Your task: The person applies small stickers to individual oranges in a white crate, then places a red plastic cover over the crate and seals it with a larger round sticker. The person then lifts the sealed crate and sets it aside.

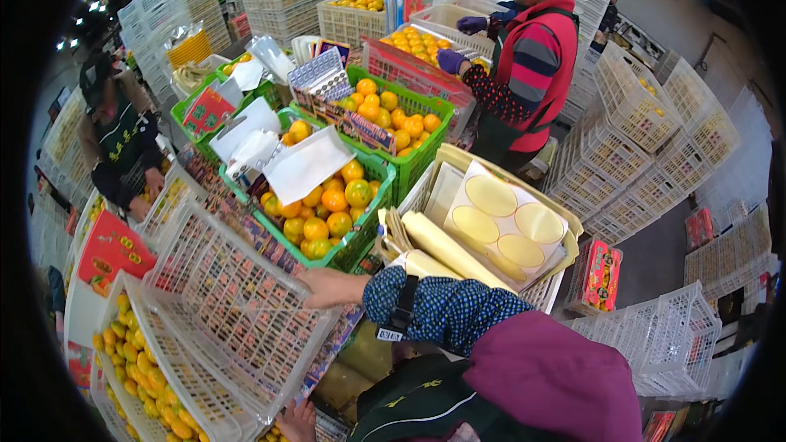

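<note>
A white plastic lattice crate [237, 286] is tilted on its side in front of me, with the table showing through its mesh. My right hand [327, 287] grips its far right edge; a dark watch band circles that wrist, over a blue dotted sleeve. My left hand [296, 422], partly cut off by the lower edge of the picture, has its fingers at the crate's near corner. Just left stands another white crate [131, 303] holding many small yellow-orange citrus fruits [139, 368]. Beyond my right hand a green crate [348, 258] holds larger oranges [327, 205] beneath white papers [307, 164].
A second green crate [426, 155] of oranges sits farther back. A white basket [565, 266] holds card sheets with yellow circles [495, 221]. Co-workers stand at the left [123, 131] and far right [532, 57]. Crate stacks [630, 139] and a red fruit box [602, 274] stand right.
</note>
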A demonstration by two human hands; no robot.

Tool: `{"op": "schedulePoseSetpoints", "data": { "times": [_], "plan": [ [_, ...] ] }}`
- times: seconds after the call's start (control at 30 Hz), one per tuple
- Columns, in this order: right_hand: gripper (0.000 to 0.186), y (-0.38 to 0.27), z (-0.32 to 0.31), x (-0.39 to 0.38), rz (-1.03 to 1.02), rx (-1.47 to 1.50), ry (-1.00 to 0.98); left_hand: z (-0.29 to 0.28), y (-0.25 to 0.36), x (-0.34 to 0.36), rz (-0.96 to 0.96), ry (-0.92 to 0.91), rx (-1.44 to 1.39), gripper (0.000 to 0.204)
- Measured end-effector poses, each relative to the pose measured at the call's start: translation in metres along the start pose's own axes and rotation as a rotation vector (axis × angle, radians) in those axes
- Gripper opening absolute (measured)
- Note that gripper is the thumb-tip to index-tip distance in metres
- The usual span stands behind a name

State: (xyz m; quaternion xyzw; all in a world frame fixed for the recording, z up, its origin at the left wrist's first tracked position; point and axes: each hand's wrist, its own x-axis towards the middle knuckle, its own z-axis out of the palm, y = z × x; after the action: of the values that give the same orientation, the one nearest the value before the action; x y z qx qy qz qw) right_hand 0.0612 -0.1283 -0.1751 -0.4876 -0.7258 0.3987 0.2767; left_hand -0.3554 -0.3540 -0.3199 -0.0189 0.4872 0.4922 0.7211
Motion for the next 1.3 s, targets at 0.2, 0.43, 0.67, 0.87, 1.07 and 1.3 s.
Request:
{"op": "schedulePoseSetpoints", "data": {
  "times": [0.2, 0.43, 0.67, 0.87, 1.07, 1.3],
  "plan": [
    [0.039, -0.002, -0.022, 0.005, -0.09, -0.059, 0.272, 0.063, 0.001, 0.069, -0.058, 0.143, 0.212, 0.051],
    [0.039, 0.011, -0.031, 0.015, 0.007, -0.109, 0.307, 0.124, 0.013, 0.107, -0.096, 0.12, 0.352, 0.046],
    [0.038, 0.035, -0.019, 0.02, 0.042, -0.103, 0.331, 0.131, 0.02, 0.126, -0.12, 0.107, 0.415, 0.041],
    [0.037, 0.041, -0.011, 0.025, 0.052, -0.146, 0.351, 0.125, 0.023, 0.135, -0.123, 0.104, 0.442, 0.037],
    [0.036, 0.041, -0.007, 0.024, 0.038, -0.206, 0.377, 0.121, 0.024, 0.144, -0.127, 0.09, 0.477, 0.033],
    [0.035, 0.025, -0.006, 0.024, 0.112, -0.227, 0.419, 0.1, 0.03, 0.147, -0.109, 0.089, 0.497, 0.029]
  ]
}}
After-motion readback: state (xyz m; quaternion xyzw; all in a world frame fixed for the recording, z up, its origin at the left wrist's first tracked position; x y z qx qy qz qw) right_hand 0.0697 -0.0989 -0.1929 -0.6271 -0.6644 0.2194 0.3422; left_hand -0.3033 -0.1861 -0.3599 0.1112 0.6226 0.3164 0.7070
